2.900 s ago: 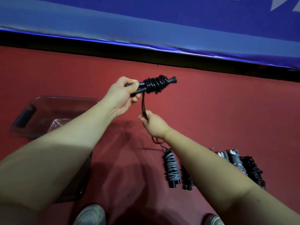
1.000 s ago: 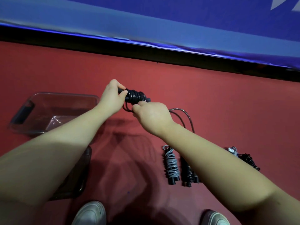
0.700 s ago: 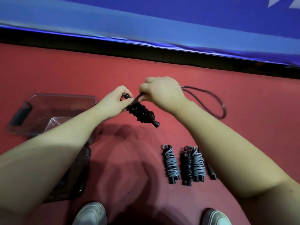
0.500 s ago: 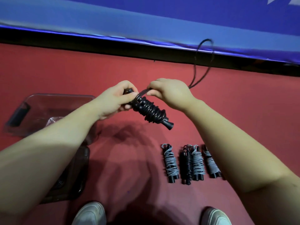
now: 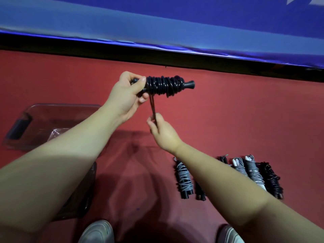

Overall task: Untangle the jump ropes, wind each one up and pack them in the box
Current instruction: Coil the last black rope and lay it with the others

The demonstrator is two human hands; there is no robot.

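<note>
My left hand [image 5: 127,95] grips the handle end of a black jump rope [image 5: 164,85], held level above the red floor with its cord wound in many turns around the handles. A short doubled length of cord hangs down from the bundle into my right hand [image 5: 162,130], which pinches its end just below. The clear plastic box [image 5: 52,116] stands on the floor to the left, partly hidden by my left forearm. Several wound ropes, grey [image 5: 183,178] and black [image 5: 270,179], lie in a row on the floor at lower right, some covered by my right forearm.
A blue banner [image 5: 157,20] with a dark gap beneath it runs along the far edge of the red floor [image 5: 236,111]. My two shoes [image 5: 97,232] show at the bottom edge. A dark lid or tray [image 5: 82,195] lies under my left arm.
The bundle has turned from tilted to level and risen. My right hand came down from beside the bundle to below it, and the loose loop of cord has shortened to a short hanging piece.
</note>
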